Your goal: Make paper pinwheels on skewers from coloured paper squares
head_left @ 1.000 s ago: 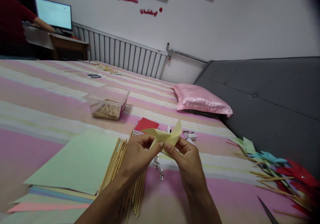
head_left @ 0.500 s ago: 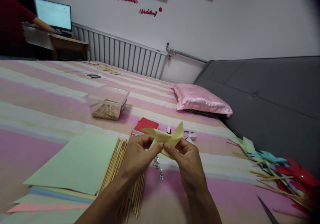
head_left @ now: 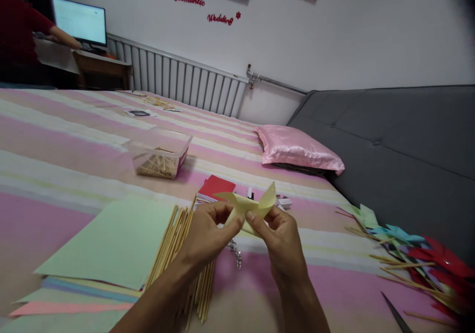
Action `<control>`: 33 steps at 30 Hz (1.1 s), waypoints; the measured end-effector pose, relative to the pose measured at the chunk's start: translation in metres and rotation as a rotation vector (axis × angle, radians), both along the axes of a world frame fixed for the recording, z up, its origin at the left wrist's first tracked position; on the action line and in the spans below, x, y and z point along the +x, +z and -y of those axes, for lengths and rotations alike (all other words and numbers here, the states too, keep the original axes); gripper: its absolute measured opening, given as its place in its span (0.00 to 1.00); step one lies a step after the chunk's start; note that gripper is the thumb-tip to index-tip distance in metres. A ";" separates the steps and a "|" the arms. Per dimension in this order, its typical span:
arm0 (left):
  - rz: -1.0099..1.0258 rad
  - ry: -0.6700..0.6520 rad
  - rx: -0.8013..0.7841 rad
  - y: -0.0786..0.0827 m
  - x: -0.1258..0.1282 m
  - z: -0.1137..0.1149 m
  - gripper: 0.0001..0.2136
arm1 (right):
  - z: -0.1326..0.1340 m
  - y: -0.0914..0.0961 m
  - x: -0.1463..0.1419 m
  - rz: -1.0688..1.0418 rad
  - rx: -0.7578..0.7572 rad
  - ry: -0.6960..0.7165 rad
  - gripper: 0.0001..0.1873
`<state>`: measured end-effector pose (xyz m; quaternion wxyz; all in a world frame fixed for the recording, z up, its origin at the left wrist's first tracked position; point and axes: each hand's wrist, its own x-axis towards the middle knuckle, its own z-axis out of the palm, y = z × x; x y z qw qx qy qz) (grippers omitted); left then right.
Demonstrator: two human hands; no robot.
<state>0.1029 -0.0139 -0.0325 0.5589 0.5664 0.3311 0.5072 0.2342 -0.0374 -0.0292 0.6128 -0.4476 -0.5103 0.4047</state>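
Under thumbs [head_left: 259,224], yellow paper [head_left: 246,205] partly hidden.

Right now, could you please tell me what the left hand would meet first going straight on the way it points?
Past the yellow paper the left hand holds, it would probably meet the right hand first, though depth is unclear.
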 end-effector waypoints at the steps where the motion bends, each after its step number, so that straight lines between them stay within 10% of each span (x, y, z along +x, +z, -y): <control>1: -0.002 -0.004 -0.010 0.000 0.000 0.000 0.05 | -0.001 -0.001 0.000 0.007 0.002 -0.013 0.11; 18: -0.158 0.001 -0.021 0.012 -0.024 -0.012 0.10 | -0.006 -0.008 0.003 -0.081 -0.051 0.029 0.10; 23: -1.040 0.378 0.074 0.017 -0.059 -0.025 0.20 | -0.007 -0.007 0.017 -0.223 -0.056 -0.034 0.10; 26: -1.513 0.356 -0.044 0.016 -0.070 -0.028 0.18 | -0.006 -0.006 0.020 -0.215 -0.072 -0.008 0.11; 33: -1.634 0.211 -0.180 0.004 -0.080 -0.033 0.18 | -0.005 -0.007 0.019 -0.155 -0.097 0.044 0.12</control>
